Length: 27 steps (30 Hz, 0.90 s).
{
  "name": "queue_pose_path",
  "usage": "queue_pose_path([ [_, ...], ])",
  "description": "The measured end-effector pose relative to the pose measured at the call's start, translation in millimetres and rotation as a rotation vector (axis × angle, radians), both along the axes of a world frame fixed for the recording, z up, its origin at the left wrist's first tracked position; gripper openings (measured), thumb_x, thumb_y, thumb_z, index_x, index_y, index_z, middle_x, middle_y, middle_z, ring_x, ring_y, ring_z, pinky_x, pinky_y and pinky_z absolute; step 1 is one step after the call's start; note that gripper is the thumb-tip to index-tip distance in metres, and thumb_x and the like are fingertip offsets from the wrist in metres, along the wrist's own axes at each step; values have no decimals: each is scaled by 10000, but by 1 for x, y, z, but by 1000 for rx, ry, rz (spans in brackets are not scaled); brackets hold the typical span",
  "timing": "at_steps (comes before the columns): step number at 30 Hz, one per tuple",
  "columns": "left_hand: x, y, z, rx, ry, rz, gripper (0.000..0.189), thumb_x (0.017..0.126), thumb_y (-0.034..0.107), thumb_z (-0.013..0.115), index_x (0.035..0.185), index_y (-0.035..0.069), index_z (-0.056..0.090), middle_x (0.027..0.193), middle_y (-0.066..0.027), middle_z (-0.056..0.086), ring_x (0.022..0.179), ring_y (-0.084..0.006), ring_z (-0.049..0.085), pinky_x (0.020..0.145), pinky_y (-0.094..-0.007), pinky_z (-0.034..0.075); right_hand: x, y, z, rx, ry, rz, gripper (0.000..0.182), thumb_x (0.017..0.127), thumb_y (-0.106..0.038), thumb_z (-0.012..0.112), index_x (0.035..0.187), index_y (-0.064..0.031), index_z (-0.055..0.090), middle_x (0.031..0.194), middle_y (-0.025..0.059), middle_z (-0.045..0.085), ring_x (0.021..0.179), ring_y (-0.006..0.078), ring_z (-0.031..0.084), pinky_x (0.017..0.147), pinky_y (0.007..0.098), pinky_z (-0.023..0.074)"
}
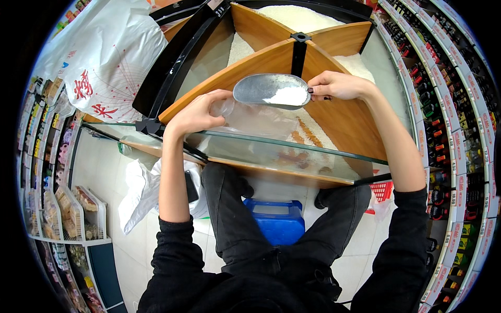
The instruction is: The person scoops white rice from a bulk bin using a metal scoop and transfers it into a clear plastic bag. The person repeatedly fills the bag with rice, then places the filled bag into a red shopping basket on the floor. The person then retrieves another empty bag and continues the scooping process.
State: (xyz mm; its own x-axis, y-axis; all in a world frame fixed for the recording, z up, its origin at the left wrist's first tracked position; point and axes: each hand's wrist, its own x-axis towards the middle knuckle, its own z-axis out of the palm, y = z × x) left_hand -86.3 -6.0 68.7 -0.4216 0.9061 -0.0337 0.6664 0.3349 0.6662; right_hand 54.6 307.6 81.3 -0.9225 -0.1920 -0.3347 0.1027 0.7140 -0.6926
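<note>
My right hand (338, 85) grips the handle end of a metal scoop (250, 88), level above a grain bin. White grain (290, 96), which looks like rice, is heaped in the scoop's handle end. The scoop's rounded lip is close to my left hand (197, 111), which pinches the gathered mouth of a clear plastic bag (260, 122). That bag droops inside the bin, behind its front glass pane (274, 141), and its contents are hard to make out. Below, a thin layer of white grain (313, 121) leaves patches of the wooden bottom showing.
Wooden dividers (344, 113) meet at a black post (300, 54). A large printed white sack (113, 58) stands left. A blue plastic stool (280, 227) is between my legs. A dark phone (191, 187) rests on white plastic (137, 195). Bottle shelves (438, 129) line the right.
</note>
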Motion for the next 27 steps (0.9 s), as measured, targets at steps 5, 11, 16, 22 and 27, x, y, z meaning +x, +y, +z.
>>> queue_pose_path([
  [5, -5, 1, -4, 61, 6, -44, 712, 613, 76, 579, 1310, 12, 453, 1308, -140, 483, 1229, -267, 450, 1059, -322, 334, 0, -15, 3, 263, 247, 12, 235, 893, -173, 508, 807, -1, 643, 708, 114, 623, 693, 193, 587, 672, 313, 454],
  [11, -2, 1, -4, 27, 13, 1, 780, 584, 28, 492, 1361, 54, 426, 1356, -69, 431, 967, -129, 489, 683, -187, 409, 1, -54, -7, 596, 637, 16, 210, 824, -191, 583, 754, -16, 674, 648, 151, 642, 640, 303, 644, 611, 380, 510],
  [16, 1, 1, 0, 14, -43, 19, 781, 593, 18, 486, 1370, 61, 419, 1346, -44, 432, 719, -74, 428, 566, -175, 360, 4, -72, -3, 751, 810, 73, 179, 812, -184, 632, 720, -30, 641, 627, 122, 625, 630, 269, 640, 585, 337, 498],
  [22, 0, 1, -1, 29, -25, 20, 778, 595, 21, 482, 1369, 62, 420, 1354, -57, 430, 840, -91, 478, 609, -180, 390, 0, -64, -1, 851, 1037, 126, 119, 812, -163, 626, 762, -54, 626, 705, 81, 635, 723, 228, 638, 617, 341, 504],
  [27, -1, -1, -3, 53, -27, 26, 754, 603, 31, 477, 1355, 58, 433, 1346, -71, 441, 1119, -141, 468, 719, -198, 435, 6, -39, 19, 866, 1074, -111, 115, 782, -125, 569, 760, -45, 649, 693, 113, 646, 725, 263, 646, 599, 358, 523],
])
